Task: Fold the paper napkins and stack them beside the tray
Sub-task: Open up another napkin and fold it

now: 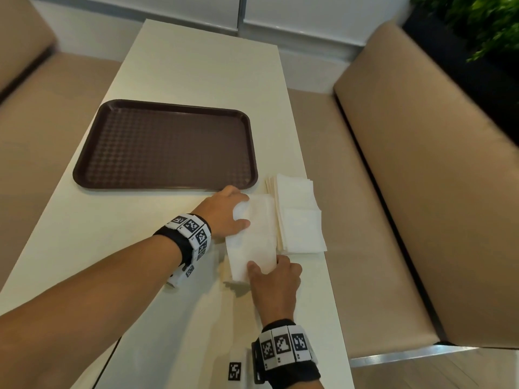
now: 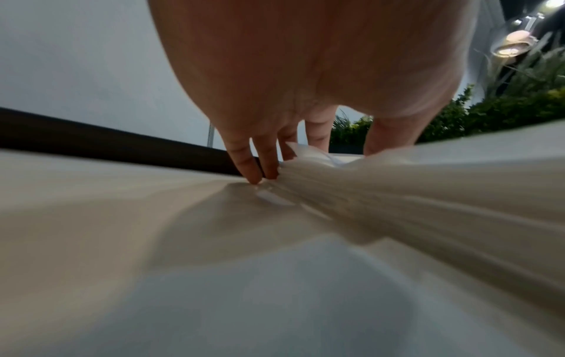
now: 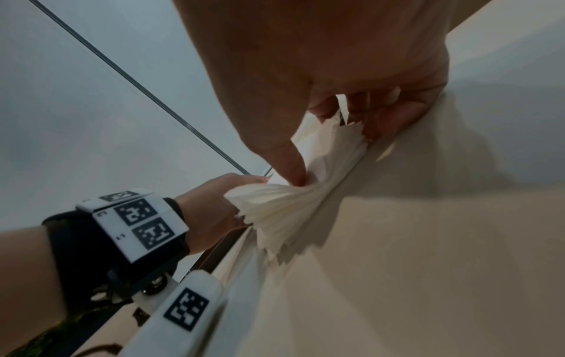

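A person's left hand point(image 1: 226, 213) gripped the far end of a white paper napkin point(image 1: 252, 237) while the right hand point(image 1: 273, 279) pinched its near end, thumb on top, just below centre of the frame. The napkin's long axis ran from one hand to the other, lying on the pale surface point(image 1: 174, 68) just under the lower right corner of the brown tray point(image 1: 168, 146). The stack of folded napkins point(image 1: 297, 214) sat touching its right edge, nearer the right hand, so the coming placement looked a short sideways shift.
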A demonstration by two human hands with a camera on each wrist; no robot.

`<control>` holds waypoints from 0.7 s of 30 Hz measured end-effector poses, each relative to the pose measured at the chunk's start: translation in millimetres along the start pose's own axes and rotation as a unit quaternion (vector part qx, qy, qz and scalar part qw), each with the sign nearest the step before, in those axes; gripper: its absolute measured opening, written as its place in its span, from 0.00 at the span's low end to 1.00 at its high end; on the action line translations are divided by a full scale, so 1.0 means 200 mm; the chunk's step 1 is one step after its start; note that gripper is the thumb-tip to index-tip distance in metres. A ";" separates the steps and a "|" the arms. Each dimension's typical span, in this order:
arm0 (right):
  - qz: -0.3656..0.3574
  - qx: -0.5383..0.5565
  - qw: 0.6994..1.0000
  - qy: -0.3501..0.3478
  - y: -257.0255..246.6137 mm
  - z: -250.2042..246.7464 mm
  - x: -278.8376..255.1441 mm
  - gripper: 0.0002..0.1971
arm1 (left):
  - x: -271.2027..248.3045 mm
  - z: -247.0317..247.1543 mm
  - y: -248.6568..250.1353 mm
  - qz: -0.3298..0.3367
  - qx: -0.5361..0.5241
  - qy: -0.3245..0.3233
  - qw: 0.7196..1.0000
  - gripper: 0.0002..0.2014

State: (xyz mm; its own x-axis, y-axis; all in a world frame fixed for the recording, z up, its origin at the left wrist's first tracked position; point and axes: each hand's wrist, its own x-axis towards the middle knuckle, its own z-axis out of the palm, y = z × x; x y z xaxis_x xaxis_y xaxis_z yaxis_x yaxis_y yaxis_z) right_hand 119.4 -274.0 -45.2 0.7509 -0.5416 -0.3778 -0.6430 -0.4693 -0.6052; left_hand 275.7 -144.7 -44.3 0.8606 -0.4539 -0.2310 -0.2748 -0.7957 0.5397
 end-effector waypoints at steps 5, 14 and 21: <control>-0.020 -0.024 0.999 -0.028 0.03 -0.01 -0.04 0.29 | -0.06 -0.03 -0.02 -0.030 0.042 -0.038 0.998 0.42; -0.140 -0.131 0.972 -0.138 0.15 -0.07 -0.16 0.27 | -0.57 -0.07 -0.20 -0.195 -0.068 -0.057 0.977 0.49; -0.187 -0.144 0.951 -0.199 0.03 -0.01 -0.20 0.31 | -0.82 -0.06 -0.25 -0.219 -0.222 -0.056 0.948 0.22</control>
State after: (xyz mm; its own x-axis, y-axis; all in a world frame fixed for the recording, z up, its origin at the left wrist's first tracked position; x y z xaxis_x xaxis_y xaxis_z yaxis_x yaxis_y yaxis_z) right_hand 84.8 -255.8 -32.1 0.8957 -0.0199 -0.4441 -0.2919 -0.7800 -0.5536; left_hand 152.5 -26.5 -23.9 0.7930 -0.1776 -0.5827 0.3283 -0.6812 0.6544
